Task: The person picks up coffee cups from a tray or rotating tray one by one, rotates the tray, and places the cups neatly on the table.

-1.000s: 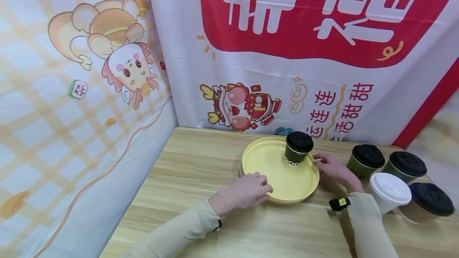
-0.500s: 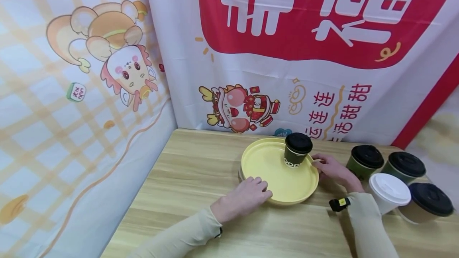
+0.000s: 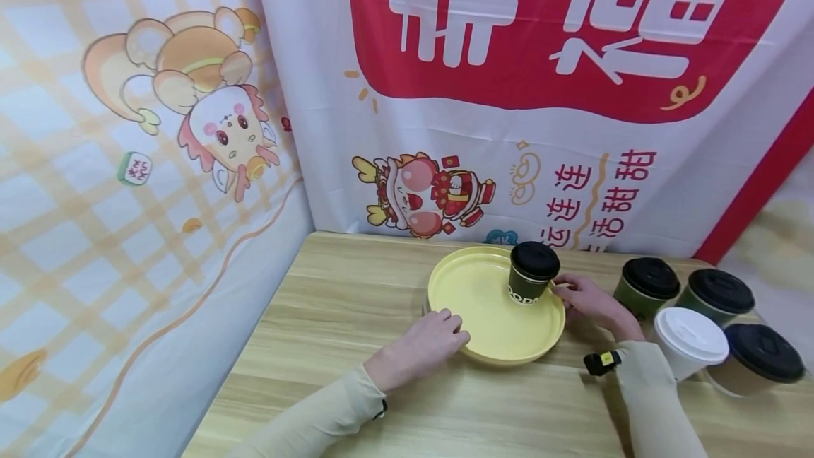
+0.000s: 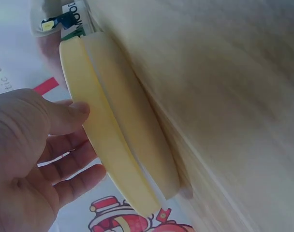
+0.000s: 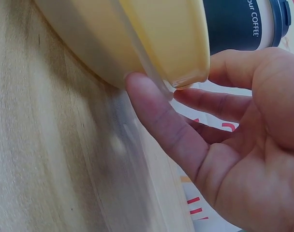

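Observation:
A yellow round turntable [image 3: 483,324], its shallow rimmed top stacked over a lower disc [image 4: 137,116], lies on the wooden table. On its back right part stands a dark green paper coffee cup [image 3: 526,287] with a black lid. My left hand [image 3: 416,345] pinches the rim at the front left, thumb [image 4: 79,112] at the outer side and fingers behind the edge. At the right side my right hand [image 3: 594,306] holds the edge, its thumb [image 5: 147,94] low against the lower disc and its index finger up at the rim near the cup.
Right of my right hand stand green cups with black lids [image 3: 650,278] [image 3: 721,295], a white lidded cup [image 3: 689,341] and a brown tub [image 3: 759,359] with a black lid. A printed cloth [image 3: 331,182] hangs behind the table [image 3: 356,267].
The turntable's top has turned slightly clockwise, carrying the cup a little right and toward me. My left hand has shifted left along with the rim; my right hand has stayed in place.

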`<state>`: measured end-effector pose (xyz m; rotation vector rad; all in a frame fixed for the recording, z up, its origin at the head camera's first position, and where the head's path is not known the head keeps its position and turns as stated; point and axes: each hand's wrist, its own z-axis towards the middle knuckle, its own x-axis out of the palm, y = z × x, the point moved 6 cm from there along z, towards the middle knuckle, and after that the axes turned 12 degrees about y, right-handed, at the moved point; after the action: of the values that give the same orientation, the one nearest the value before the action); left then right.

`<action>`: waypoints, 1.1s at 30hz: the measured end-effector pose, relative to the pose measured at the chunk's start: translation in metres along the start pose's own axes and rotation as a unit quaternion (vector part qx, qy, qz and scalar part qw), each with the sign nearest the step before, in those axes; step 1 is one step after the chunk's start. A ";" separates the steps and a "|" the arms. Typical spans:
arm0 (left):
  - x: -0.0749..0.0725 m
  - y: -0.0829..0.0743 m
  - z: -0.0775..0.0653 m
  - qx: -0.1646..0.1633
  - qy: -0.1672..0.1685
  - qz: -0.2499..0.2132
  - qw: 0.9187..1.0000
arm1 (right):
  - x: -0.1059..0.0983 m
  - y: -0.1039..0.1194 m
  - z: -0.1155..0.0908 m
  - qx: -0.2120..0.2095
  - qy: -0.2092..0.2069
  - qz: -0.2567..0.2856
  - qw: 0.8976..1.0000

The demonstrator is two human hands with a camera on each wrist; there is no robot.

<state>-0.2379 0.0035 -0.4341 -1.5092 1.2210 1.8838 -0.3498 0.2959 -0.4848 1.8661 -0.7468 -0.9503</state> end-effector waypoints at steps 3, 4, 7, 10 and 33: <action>0.001 0.005 0.000 0.000 0.009 -0.012 1.000 | 0.000 0.000 0.000 -0.004 0.000 0.009 1.000; 0.001 0.007 -0.001 -0.001 0.015 -0.019 1.000 | 0.000 0.000 0.000 -0.008 0.002 0.010 1.000; 0.003 0.010 -0.001 -0.003 0.028 -0.034 0.999 | 0.001 -0.001 0.000 -0.013 0.006 0.015 1.000; 0.004 0.013 -0.002 -0.006 0.032 -0.041 0.999 | 0.002 -0.002 0.000 -0.016 0.011 0.018 1.000; -0.011 -0.035 0.019 0.033 0.000 -0.024 0.999 | 0.002 0.000 -0.002 -0.014 0.019 0.014 1.000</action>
<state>-0.2178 0.0392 -0.4362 -1.4902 1.2248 1.7947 -0.3468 0.2953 -0.4845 1.8399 -0.7321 -0.8999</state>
